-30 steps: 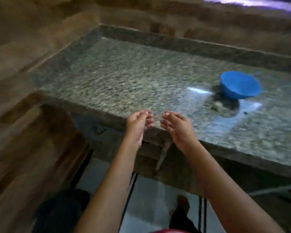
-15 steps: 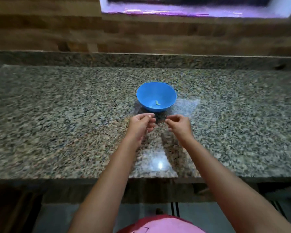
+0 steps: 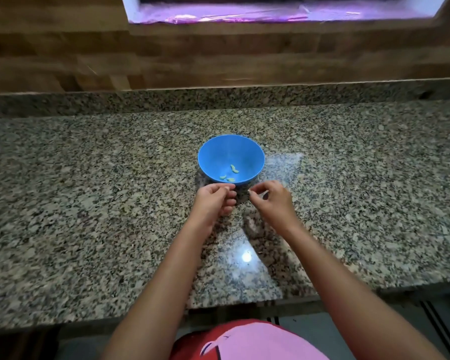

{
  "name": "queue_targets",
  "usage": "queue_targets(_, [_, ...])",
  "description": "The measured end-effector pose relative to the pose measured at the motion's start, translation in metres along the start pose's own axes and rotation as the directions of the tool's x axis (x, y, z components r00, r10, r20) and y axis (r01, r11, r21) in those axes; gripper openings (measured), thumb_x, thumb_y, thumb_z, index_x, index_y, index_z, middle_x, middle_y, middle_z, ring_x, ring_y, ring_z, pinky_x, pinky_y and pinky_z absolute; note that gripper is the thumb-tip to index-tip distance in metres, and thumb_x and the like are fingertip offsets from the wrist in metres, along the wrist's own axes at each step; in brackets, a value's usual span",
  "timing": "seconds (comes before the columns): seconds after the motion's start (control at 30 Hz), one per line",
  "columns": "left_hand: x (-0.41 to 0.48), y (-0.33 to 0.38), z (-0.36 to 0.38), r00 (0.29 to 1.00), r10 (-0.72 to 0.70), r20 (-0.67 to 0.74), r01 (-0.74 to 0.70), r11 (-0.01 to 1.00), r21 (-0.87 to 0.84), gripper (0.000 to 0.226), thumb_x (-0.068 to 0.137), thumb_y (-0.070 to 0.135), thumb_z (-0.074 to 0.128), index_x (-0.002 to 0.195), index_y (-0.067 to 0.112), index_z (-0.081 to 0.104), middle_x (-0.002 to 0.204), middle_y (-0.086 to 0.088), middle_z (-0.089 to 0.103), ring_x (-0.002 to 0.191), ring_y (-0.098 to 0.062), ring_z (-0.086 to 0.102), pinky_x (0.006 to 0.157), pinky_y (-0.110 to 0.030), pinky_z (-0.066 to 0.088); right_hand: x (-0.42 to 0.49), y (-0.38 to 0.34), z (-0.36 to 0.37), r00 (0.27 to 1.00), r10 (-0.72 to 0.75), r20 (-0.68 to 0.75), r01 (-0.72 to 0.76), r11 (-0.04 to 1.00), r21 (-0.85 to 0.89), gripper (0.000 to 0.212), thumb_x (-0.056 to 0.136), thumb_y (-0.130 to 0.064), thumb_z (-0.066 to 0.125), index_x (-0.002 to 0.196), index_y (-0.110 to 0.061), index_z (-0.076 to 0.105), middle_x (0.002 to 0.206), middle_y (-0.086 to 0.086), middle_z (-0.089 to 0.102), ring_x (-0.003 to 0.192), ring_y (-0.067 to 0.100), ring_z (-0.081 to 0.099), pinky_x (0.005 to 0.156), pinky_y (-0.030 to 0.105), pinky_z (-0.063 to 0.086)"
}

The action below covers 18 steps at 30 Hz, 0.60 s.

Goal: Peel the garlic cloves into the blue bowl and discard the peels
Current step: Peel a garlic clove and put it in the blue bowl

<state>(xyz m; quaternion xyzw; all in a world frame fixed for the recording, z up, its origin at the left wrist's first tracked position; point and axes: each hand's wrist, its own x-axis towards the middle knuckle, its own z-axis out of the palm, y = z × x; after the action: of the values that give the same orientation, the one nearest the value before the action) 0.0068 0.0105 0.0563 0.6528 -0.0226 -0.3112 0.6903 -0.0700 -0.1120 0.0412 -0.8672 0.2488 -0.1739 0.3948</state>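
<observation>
By the blue bowl's (image 3: pixel 255 152) near edge, my right hand (image 3: pixel 270 200) pinched a pale scrap (image 3: pixel 249 191). I couldn't tell my left hand's (image 3: pixel 212 201) grip. Wide surface (image 3: pixel 89 203) lay either side.

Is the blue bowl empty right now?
No, a few small pale garlic cloves lie at the bottom of the blue bowl.

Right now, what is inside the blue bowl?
Three small pale garlic cloves lie at the bottom of the blue bowl. Its near inner wall is hidden behind the rim.
</observation>
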Motion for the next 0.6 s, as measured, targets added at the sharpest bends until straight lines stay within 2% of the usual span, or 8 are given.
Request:
queue_targets(0.07, [0.003,-0.001,-0.004,1.000,0.008,-0.012,-0.007,1.000,0.013,0.020,0.097,0.006,0.046,0.086,0.010,0.062,0.077,-0.005,0.062,0.061,-0.010,0.055,0.051,-0.016,0.047,0.008,-0.016,-0.001,0.998,-0.007,-0.055,0.012,0.995,0.096,0.005,0.086,-0.019,0.064,0.086,-0.015,0.065,0.089,0.000,0.058,0.077,0.007,0.055,0.069,0.019,0.044])
queue_targets(0.13, [0.004,0.000,-0.009,0.999,0.018,-0.037,-0.018,1.000,0.017,0.020,0.096,0.005,0.047,0.086,0.012,0.062,0.078,-0.005,0.062,0.061,-0.010,0.055,0.052,-0.017,0.047,0.025,-0.030,0.001,0.996,-0.020,-0.082,0.029,0.994,0.107,0.007,0.087,-0.020,0.063,0.086,-0.014,0.066,0.092,0.005,0.063,0.084,0.014,0.059,0.073,0.024,0.044])
queue_targets(0.23, [0.003,0.001,-0.017,0.996,0.054,-0.078,-0.050,0.998,0.048,0.017,0.093,0.001,0.050,0.087,0.011,0.062,0.078,-0.004,0.062,0.061,-0.009,0.054,0.051,-0.018,0.046,0.048,-0.041,0.006,0.999,-0.008,-0.041,0.010,0.999,0.044,0.017,0.090,-0.020,0.061,0.097,-0.007,0.070,0.098,0.009,0.067,0.096,0.019,0.061,0.079,0.023,0.041])
queue_targets(0.33, [0.004,-0.001,-0.029,0.985,0.116,-0.124,-0.093,0.979,0.181,0.020,0.088,-0.005,0.052,0.088,0.012,0.062,0.080,-0.002,0.062,0.059,-0.015,0.056,0.054,-0.026,0.049,0.047,-0.041,0.009,0.999,0.038,-0.016,-0.037,0.998,0.049,0.023,0.091,-0.018,0.059,0.107,-0.004,0.069,0.107,0.010,0.068,0.102,0.019,0.061,0.085,0.023,0.042])
queue_targets(0.43, [0.010,-0.009,-0.045,0.984,0.107,-0.141,-0.046,0.926,0.376,0.026,0.081,-0.007,0.056,0.100,0.012,0.060,0.088,0.002,0.059,0.065,-0.014,0.061,0.067,-0.032,0.054,0.026,-0.039,0.013,0.998,0.068,-0.019,-0.064,0.983,0.174,0.019,0.091,-0.014,0.057,0.104,-0.007,0.070,0.095,0.003,0.067,0.086,0.011,0.061,0.077,0.024,0.047])
queue_targets(0.53, [0.012,-0.022,-0.053,0.999,0.046,-0.026,-0.024,0.831,0.556,0.042,0.076,0.003,0.072,0.114,0.017,0.059,0.110,-0.003,0.059,0.090,-0.017,0.061,0.084,-0.035,0.053,0.000,-0.034,0.023,0.986,0.149,0.068,-0.163,0.931,0.327,0.016,0.089,-0.008,0.057,0.100,-0.009,0.069,0.078,-0.005,0.063,0.066,0.006,0.057,0.059,0.022,0.045])
queue_targets(0.6, [0.010,-0.028,-0.052,0.998,0.052,0.028,-0.058,0.801,0.596,0.042,0.076,-0.001,0.070,0.112,0.017,0.061,0.111,-0.007,0.062,0.091,-0.019,0.062,0.076,-0.030,0.053,-0.012,-0.031,0.031,0.959,0.210,0.188,-0.265,0.899,0.348,0.016,0.090,-0.007,0.057,0.103,-0.008,0.067,0.081,0.001,0.066,0.065,0.011,0.060,0.055,0.022,0.048])
